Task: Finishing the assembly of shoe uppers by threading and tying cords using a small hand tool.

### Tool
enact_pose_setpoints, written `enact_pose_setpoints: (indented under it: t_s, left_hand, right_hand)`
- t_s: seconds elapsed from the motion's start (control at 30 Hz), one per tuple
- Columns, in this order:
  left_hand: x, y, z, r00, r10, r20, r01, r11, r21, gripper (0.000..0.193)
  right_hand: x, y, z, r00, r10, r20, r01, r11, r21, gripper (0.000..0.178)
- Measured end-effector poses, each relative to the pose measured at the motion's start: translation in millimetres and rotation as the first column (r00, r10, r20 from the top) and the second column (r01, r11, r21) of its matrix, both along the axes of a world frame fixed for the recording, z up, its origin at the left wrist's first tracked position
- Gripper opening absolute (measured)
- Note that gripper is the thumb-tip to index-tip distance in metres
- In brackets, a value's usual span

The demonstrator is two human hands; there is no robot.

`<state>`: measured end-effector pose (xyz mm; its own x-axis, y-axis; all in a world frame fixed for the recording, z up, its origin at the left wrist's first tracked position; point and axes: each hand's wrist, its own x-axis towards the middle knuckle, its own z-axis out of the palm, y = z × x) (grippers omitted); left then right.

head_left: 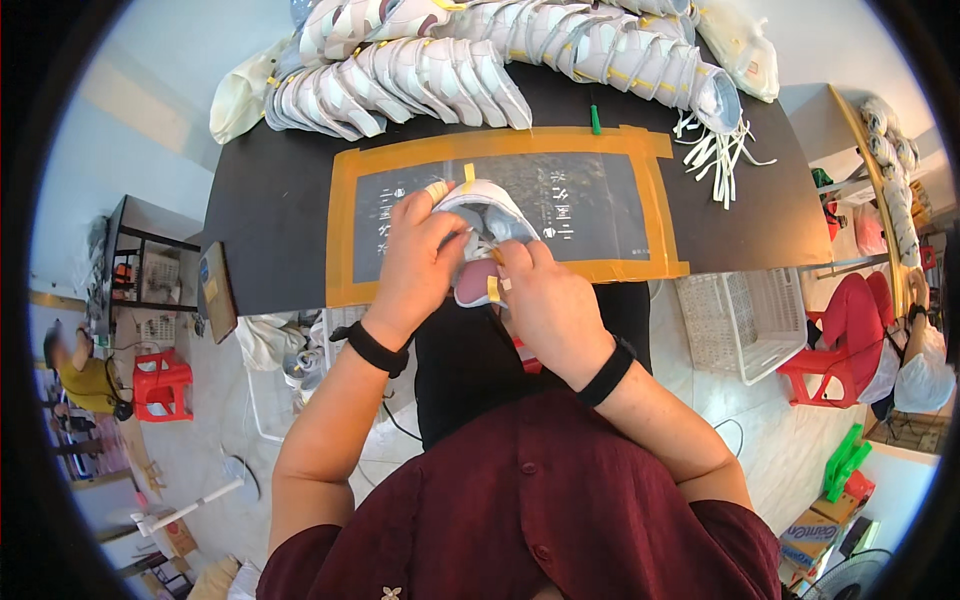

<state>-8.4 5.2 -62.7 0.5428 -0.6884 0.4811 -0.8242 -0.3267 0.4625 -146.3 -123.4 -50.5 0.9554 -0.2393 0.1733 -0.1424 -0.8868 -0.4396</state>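
Observation:
A pale shoe upper (503, 200) with a grey lining sits at the near part of the taped black sheet, between my two hands. Its mauve tongue (473, 283) points toward me, and small yellow tabs show on its edges. My left hand (408, 262) grips the left side, thumb and fingers bent inward over the opening; a finger wears a light wrap. On the other side, my right hand (558, 312) has its fingers curled at the tongue and lace area. Whitish lace strands appear between the fingers, but the fingertips partly hide them.
Nested rows of similar shoe uppers (400, 90) line the table's far side, with loose white laces (722, 165) hanging at the right. A green-handled tool (595, 120) lies before them. Below the table's right edge stands a white plastic crate (745, 325). Other people sit at both sides.

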Motion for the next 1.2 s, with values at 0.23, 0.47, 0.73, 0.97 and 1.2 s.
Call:
enact_pose_setpoints:
  t_s: [0.23,0.47,0.73,0.97,1.2]
  left_hand:
    - [-1.7,0.2,1.9,0.998,-0.013,-0.058,0.014,1.000,0.015,0.020]
    - [0.3,-0.8,9.8,0.997,-0.034,-0.066,0.039,0.996,0.075,0.024]
    - [0.0,2.3,13.5,0.991,-0.035,-0.126,0.046,0.995,0.092,0.018]
    - [8.1,3.9,23.6,0.983,-0.129,-0.134,0.157,0.963,0.220,0.013]
    - [5.3,-4.4,33.2,0.991,-0.129,0.014,0.117,0.931,0.345,0.020]
  right_hand:
    - [-2.1,1.3,-4.0,1.000,-0.003,0.012,0.003,1.000,0.021,0.030]
    - [-2.1,0.4,-5.9,0.999,0.019,0.047,-0.019,1.000,0.003,0.030]
    - [-1.7,0.0,-3.6,0.999,0.018,0.036,-0.019,0.999,0.031,0.027]
    - [-3.6,2.9,-0.7,0.996,0.031,0.079,-0.032,0.999,0.015,0.024]
    - [-4.2,3.0,2.1,1.000,0.027,-0.014,-0.027,0.999,0.030,0.026]
